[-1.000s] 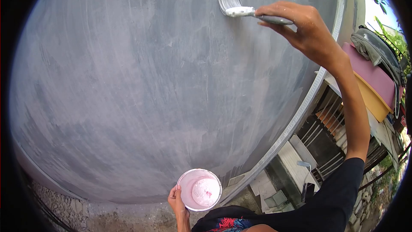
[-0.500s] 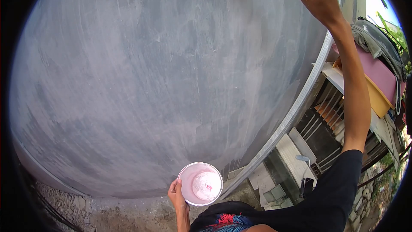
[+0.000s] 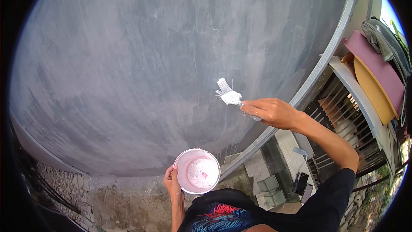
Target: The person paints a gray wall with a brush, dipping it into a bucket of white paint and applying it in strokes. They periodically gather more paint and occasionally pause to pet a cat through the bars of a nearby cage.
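Observation:
A white bucket with white paint and a small pink patch inside is held at its left rim by my left hand, thumb over the edge. My right hand is closed round the handle of a paintbrush. White paint coats the brush, and its splayed bristles point up and left, in front of the grey wall. The brush is above and to the right of the bucket, apart from it. Streaky, uneven grey covers the wall.
A pale trim strip edges the wall on the right. Beyond it are a barred cage with a white animal inside, pink and yellow basins, a small roller and phones. Rubble lies lower left.
My right hand has come down from the top of the view, bringing the brush in front of the wall's middle. My left hand and the bucket appear slightly higher and further left.

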Demonstrator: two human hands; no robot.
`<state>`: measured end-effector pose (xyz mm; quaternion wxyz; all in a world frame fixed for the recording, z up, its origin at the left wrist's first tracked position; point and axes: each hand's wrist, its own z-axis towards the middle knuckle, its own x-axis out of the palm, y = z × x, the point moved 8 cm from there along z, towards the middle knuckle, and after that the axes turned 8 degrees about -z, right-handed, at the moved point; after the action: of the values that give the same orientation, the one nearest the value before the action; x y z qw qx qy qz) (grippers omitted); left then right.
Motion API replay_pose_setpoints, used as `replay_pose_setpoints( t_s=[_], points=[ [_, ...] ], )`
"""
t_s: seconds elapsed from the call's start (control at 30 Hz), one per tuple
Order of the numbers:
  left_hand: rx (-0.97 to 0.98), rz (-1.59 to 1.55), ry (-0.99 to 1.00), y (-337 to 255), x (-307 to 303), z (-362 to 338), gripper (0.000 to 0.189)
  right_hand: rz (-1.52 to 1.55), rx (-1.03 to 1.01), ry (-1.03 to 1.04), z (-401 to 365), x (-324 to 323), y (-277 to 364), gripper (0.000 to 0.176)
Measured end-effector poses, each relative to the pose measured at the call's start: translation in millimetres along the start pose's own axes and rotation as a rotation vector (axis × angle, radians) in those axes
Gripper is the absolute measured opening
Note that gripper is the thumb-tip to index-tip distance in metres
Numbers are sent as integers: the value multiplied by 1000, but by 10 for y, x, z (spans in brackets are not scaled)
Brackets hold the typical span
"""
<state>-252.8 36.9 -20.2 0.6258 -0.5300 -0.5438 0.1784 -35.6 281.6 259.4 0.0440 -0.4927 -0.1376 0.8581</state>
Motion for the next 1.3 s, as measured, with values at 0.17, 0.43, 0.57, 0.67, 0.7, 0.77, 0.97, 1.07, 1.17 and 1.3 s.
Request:
replay_pose_setpoints(
  t_s=[0.17,0.43,0.57,0.67,0.7,0.77,0.97,1.07,1.17,1.3],
  points=[
    [43,30,-15,57,-38,-105,26,-51,231,-163,372,-981,-558,25],
    [-8,2,-126,194,-248,-450,29,-581,23,-577,300,-1616,-518,34],
    [-4,19,-155,166,-329,-556,30,-502,-68,-203,-181,-31,-182,29],
    [11,24,-171,136,-382,-590,31,-240,-42,-14,-645,797,110,32],
    [16,38,-171,131,-411,-559,31,-235,-50,-2,-683,869,157,32],
    [12,57,-167,108,-416,-601,32,-35,58,55,-749,976,100,35],
    [-4,50,-156,-8,-382,-650,34,0,243,-182,-89,-300,-392,34],
    [-13,26,-160,0,-464,-668,33,-203,193,-401,86,-773,-423,35],
    [-15,-4,-160,36,-689,-605,32,-358,152,-566,196,-750,-107,42],
    [-11,-32,-171,-19,-1099,-539,30,-240,235,-431,165,234,305,57]
  ],
)
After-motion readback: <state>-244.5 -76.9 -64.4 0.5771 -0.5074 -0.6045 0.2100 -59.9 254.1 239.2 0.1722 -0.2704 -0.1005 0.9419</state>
